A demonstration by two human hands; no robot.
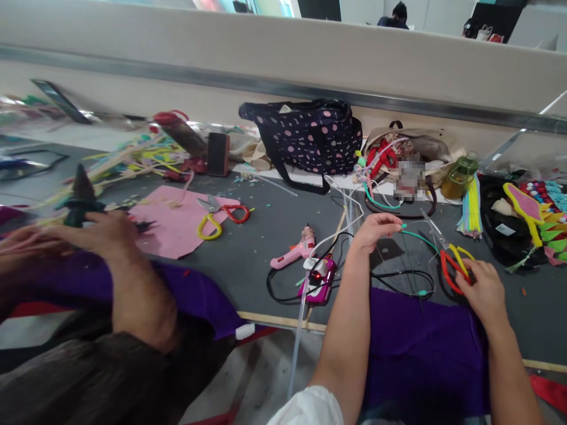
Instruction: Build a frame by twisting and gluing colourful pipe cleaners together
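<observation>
My left hand (376,229) pinches the end of a thin green wire (419,236) above the grey table. My right hand (482,289) is closed on the handles of red and yellow scissors (452,260), whose blades point up towards the wire. Purple felt (420,348) lies under both forearms at the table's near edge. A pink glue gun (295,252) and a magenta one (319,282) with black cords lie just left of my left wrist.
Another person's hands (101,236) work at the left with a dark green piece over more purple felt. A pink sheet (177,221) carries a second pair of scissors (219,215). A dotted dark bag (310,139), a green bottle (460,174) and craft pieces (538,218) line the back.
</observation>
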